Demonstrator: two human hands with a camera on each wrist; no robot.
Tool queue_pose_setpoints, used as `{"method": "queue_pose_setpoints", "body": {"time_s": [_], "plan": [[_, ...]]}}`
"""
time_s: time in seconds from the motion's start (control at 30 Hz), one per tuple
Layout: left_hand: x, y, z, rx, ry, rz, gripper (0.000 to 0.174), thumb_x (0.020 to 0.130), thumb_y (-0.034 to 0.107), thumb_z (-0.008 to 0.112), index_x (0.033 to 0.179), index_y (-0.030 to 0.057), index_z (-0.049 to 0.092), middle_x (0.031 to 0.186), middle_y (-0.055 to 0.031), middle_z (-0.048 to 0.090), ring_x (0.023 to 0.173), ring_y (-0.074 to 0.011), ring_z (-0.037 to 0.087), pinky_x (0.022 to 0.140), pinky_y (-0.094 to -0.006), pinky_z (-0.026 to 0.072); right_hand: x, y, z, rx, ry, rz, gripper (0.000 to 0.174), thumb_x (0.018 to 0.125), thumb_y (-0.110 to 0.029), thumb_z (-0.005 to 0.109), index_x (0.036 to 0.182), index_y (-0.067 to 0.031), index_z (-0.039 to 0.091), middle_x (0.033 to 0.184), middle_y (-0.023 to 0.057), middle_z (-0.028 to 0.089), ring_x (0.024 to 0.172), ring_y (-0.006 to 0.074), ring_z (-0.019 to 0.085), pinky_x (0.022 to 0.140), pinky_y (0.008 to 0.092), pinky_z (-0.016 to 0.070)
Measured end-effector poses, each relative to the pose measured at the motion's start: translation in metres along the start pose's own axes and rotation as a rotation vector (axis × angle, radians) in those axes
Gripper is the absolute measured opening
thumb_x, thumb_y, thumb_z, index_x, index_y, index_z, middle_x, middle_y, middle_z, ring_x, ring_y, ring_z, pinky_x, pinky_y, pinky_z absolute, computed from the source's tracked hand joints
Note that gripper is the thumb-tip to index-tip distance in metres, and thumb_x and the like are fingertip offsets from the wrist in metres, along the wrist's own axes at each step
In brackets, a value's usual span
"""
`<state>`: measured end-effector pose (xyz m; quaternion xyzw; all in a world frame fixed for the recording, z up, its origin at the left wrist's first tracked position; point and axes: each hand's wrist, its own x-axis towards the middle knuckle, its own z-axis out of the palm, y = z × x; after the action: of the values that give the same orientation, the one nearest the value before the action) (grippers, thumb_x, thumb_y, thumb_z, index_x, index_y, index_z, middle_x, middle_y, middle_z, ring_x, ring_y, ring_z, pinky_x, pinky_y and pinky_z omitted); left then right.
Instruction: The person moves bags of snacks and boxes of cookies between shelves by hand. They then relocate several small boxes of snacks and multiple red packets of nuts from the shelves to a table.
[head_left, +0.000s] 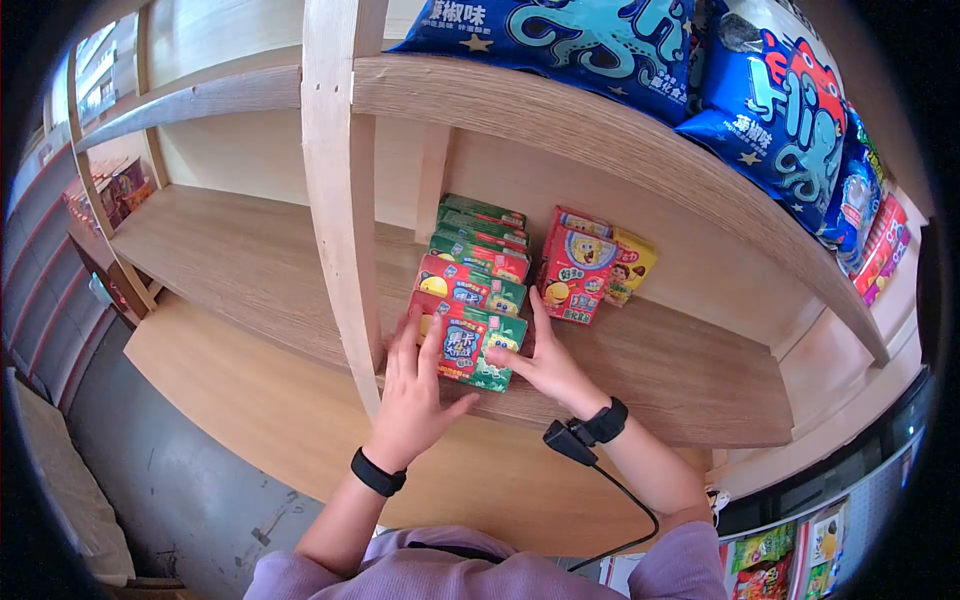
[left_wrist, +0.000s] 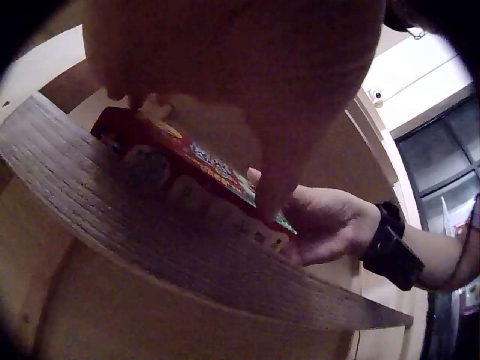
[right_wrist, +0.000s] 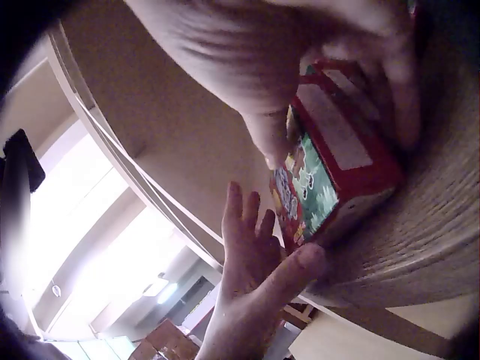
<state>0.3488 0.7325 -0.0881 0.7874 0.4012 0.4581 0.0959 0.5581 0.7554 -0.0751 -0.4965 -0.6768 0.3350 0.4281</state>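
Note:
A red and green cartoon snack box (head_left: 463,342) stands at the front of a row of matching boxes (head_left: 478,262) on the wooden shelf (head_left: 660,375). My left hand (head_left: 410,388) lies at its left side with fingers extended over that edge; the left thumb (right_wrist: 296,264) is right at its lower edge in the right wrist view. At the other end, my right hand (head_left: 550,368) holds the box by its corner, thumb across the front face and fingers along the side. Part of the box's front is covered by the hands.
Right of the row stand red snack boxes (head_left: 575,270) and a yellow box (head_left: 632,262). Blue chip bags (head_left: 780,115) sit on the upper shelf (head_left: 560,95). An upright wooden post (head_left: 340,190) rises just left of the row. A cable (head_left: 640,500) hangs from the right wrist.

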Motion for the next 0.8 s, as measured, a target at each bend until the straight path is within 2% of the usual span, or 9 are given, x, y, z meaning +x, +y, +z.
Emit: {"method": "queue_pose_setpoints", "body": {"time_s": [0.2,0.4,0.5,0.57,0.63,0.7,0.73,0.77,0.8], "plan": [[0.000,0.002,0.006,0.093,-0.010,0.034,0.096,0.064,0.016,0.080,0.143,0.0110,0.026,0.146,-0.0198,0.020,0.135,-0.0421,0.020,0.108,-0.0574,0.0210,-0.004,0.007,-0.003,0.029,-0.030,0.048,0.113,0.076,-0.035,0.076,0.143,0.0032,-0.006,0.145,0.0257,0.024,0.132,0.0285,0.032,0.108,0.0360,0.0292],[0.006,-0.009,0.007,0.177,-0.062,0.019,0.088,0.066,0.016,0.077,0.142,0.0167,0.032,0.148,-0.0159,0.020,0.135,-0.0431,0.019,0.108,-0.0585,0.0195,-0.011,-0.012,-0.006,0.126,-0.077,0.114,0.114,0.075,-0.030,0.077,0.143,0.0022,-0.009,0.143,0.0240,0.029,0.122,0.0246,0.044,0.100,0.0357,0.0394],[0.007,-0.008,0.006,0.183,-0.055,0.011,0.087,0.066,0.017,0.077,0.141,0.0170,0.033,0.149,-0.0145,0.020,0.135,-0.0429,0.020,0.107,-0.0591,0.0192,-0.013,-0.025,-0.029,0.049,-0.115,0.153,0.107,0.077,-0.029,0.076,0.145,0.0013,-0.002,0.141,0.0231,0.033,0.113,0.0214,0.050,0.093,0.0337,0.0447],[0.008,-0.007,0.007,0.178,-0.055,0.020,0.088,0.066,0.022,0.079,0.141,0.0176,0.034,0.148,-0.0147,0.021,0.135,-0.0425,0.020,0.107,-0.0605,0.0183,-0.005,-0.041,-0.063,-0.023,-0.058,0.138,0.093,0.079,-0.031,0.074,0.144,0.0002,0.015,0.139,0.0192,0.039,0.107,0.0194,0.054,0.090,0.0327,0.0461],[0.007,-0.007,0.010,0.188,-0.047,0.010,0.093,0.063,0.027,0.081,0.141,0.0184,0.032,0.149,-0.0158,0.019,0.136,-0.0421,0.017,0.108,-0.0602,0.0150,0.008,-0.035,-0.101,-0.090,0.183,0.050,0.074,0.080,-0.030,0.072,0.137,-0.0010,0.036,0.136,0.0147,0.044,0.107,0.0187,0.055,0.090,0.0320,0.0461],[0.006,-0.003,0.010,0.192,-0.065,0.024,0.093,0.062,0.028,0.082,0.141,0.0190,0.033,0.149,-0.0157,0.018,0.137,-0.0418,0.016,0.107,-0.0612,0.0145,0.022,-0.031,-0.134,-0.263,0.360,-0.097,0.061,0.078,-0.024,0.072,0.130,-0.0035,0.046,0.134,0.0141,0.046,0.108,0.0215,0.055,0.090,0.0319,0.0451],[0.006,-0.001,0.012,0.213,-0.062,0.026,0.094,0.061,0.027,0.082,0.141,0.0196,0.033,0.149,-0.0154,0.018,0.137,-0.0418,0.015,0.107,-0.0619,0.0143,0.031,-0.020,-0.150,-0.494,0.418,-0.193,0.058,0.075,-0.023,0.072,0.127,-0.0086,0.050,0.132,0.0165,0.047,0.115,0.0303,0.050,0.095,0.0374,0.0421],[0.006,0.002,0.013,0.234,-0.058,0.026,0.094,0.060,0.027,0.083,0.140,0.0202,0.034,0.149,-0.0151,0.018,0.137,-0.0419,0.014,0.107,-0.0627,0.0141,0.035,-0.011,-0.152,-0.497,0.429,-0.191,0.058,0.075,-0.023,0.072,0.127,-0.0086,0.050,0.132,0.0165,0.047,0.115,0.0303,0.050,0.095,0.0374,0.0421],[0.006,0.005,0.014,0.232,-0.061,0.036,0.094,0.060,0.027,0.083,0.140,0.0202,0.034,0.149,-0.0151,0.018,0.137,-0.0419,0.014,0.107,-0.0627,0.0141,0.040,-0.006,-0.148,-0.737,0.410,-0.174,0.059,0.074,-0.026,0.072,0.127,-0.0110,0.050,0.131,0.0167,0.047,0.117,0.0341,0.047,0.097,0.0403,0.0396]]}}
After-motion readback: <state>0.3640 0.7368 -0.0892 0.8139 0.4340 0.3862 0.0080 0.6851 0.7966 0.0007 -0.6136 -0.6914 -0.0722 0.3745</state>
